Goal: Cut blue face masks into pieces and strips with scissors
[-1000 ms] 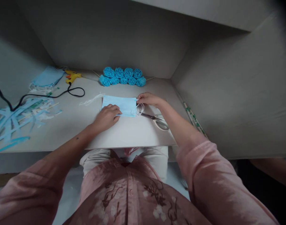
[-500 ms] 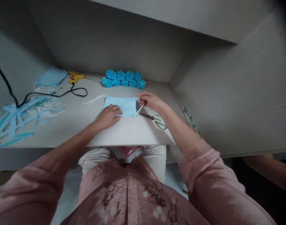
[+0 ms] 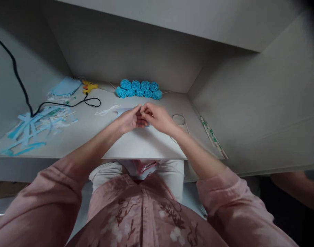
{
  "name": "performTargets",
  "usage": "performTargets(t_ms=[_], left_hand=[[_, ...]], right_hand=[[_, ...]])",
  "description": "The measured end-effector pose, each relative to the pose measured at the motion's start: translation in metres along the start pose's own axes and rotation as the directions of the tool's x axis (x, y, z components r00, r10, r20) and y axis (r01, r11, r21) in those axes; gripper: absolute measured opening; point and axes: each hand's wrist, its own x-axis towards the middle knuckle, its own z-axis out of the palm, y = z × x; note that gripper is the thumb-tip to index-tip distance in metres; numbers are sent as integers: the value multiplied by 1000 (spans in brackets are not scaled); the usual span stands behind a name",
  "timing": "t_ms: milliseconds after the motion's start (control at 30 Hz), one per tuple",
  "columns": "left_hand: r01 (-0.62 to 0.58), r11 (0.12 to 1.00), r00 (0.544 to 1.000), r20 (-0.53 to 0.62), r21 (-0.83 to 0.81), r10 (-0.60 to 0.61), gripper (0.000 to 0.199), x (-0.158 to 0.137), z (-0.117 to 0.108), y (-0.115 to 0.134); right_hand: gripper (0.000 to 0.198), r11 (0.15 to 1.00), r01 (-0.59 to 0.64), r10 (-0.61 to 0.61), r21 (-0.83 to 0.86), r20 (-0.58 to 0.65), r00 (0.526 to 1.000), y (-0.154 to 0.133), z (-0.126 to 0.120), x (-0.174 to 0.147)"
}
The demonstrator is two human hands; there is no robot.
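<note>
My left hand [image 3: 130,120] and my right hand [image 3: 158,117] meet above the white tabletop. The left palm is turned inward, its fingers bent beneath the thumb. The right thumb and fingers are pinched together against the left fingertips. Whatever lies between the fingers is too small or hidden to make out. Behind the left hand shows a pale blue edge of a face mask [image 3: 121,110], most of it covered. White ear loops [image 3: 108,110] lie left of it. To the right, beside my right forearm, a thin dark ring-shaped outline [image 3: 178,119] is visible, perhaps a scissors handle.
Blue crepe-like roses [image 3: 140,89] are stacked at the back. A yellow glue gun [image 3: 89,86] with a black cord stands beside stacked masks [image 3: 65,86]. Cut blue and white strips [image 3: 31,132] spread at left. Green-and-white sticks [image 3: 213,137] lie by the right wall.
My left hand has lifted from the mask and turned up to meet my right hand. The right hand no longer holds the ear loop out to the side. The view has shifted slightly.
</note>
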Motion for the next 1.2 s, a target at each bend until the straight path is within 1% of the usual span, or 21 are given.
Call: performTargets(t_ms=[33, 100, 133, 200, 267, 333, 367, 467, 533, 567, 633, 667, 733, 767, 833, 900, 933, 1000, 1067, 1133, 1200], left_hand=[[-13, 1000, 1000, -7, 7, 13, 39, 0, 0, 2], [-44, 996, 999, -13, 82, 45, 30, 0, 0, 7], [-63, 989, 998, -5, 134, 64, 28, -1, 2, 11], [-125, 968, 992, 35, 216, 120, 27, -1, 6, 19], [-210, 946, 977, 97, 248, 191, 27, 0, 9, 29], [-271, 928, 959, 155, 256, 237, 26, 1, 10, 37], [-275, 926, 956, 178, 260, 233, 26, 2, 9, 39], [-179, 950, 968, 217, 256, 123, 23, 3, -1, 35], [-71, 970, 976, 217, 233, 19, 22, 4, -12, 24], [-18, 973, 975, 218, 230, -33, 23, 4, -18, 17], [38, 964, 971, 218, 263, -97, 24, 4, -28, 5], [38, 954, 970, 219, 298, -107, 25, 3, -31, 1], [-6, 910, 965, 241, 415, -104, 26, 0, -32, 1], [-40, 874, 958, 266, 485, -104, 25, -2, -30, 4], [-110, 792, 937, 328, 600, -119, 23, -9, -21, 14], [-148, 754, 903, 398, 640, -160, 23, -16, -9, 27], [-162, 747, 878, 440, 645, -189, 23, -19, -3, 34], [-169, 748, 833, 498, 642, -239, 26, -27, 4, 45], [-151, 745, 815, 509, 650, -278, 28, -32, 5, 52], [-131, 732, 831, 476, 669, -286, 29, -35, -1, 54], [-123, 721, 879, 412, 682, -240, 29, -35, -10, 51]], right_hand=[[12, 990, 38, -37, -135, 11, 999, -4, 4, -6], [16, 934, 83, -75, -348, 35, 997, -7, 13, -15], [18, 905, 95, -86, -415, 40, 995, -8, 16, -19], [21, 871, 105, -101, -480, 34, 994, -8, 17, -24], [22, 874, 101, -117, -476, -3, 993, -9, 10, -28], [22, 898, 76, -129, -433, -93, 987, -12, -5, -33], [22, 913, 55, -129, -405, -158, 979, -13, -14, -35], [25, 953, -26, -78, -301, -325, 942, -6, -38, -40], [27, 973, -78, -8, -218, -372, 928, 7, -44, -41], [28, 979, -101, 28, -178, -369, 929, 15, -44, -41], [29, 986, -112, 68, -124, -312, 948, 29, -39, -39], [30, 989, -87, 54, -116, -262, 963, 33, -36, -36], [33, 992, 31, -48, -122, -137, 989, 32, -31, -29], [34, 986, 112, -121, -125, -67, 990, 28, -30, -24], [38, 958, 264, -257, -108, 75, 963, 15, -30, -11], [45, 932, 355, -336, -72, 195, 921, 1, -34, 5], [50, 928, 368, -345, -56, 243, 907, -4, -36, 12], [59, 939, 341, -312, -39, 318, 895, -10, -41, 25], [59, 956, 289, -250, -49, 382, 890, -7, -47, 32], [47, 963, 255, -193, -86, 437, 878, 0, -51, 35], [31, 963, 231, -146, -138, 451, 880, 7, -54, 33]])
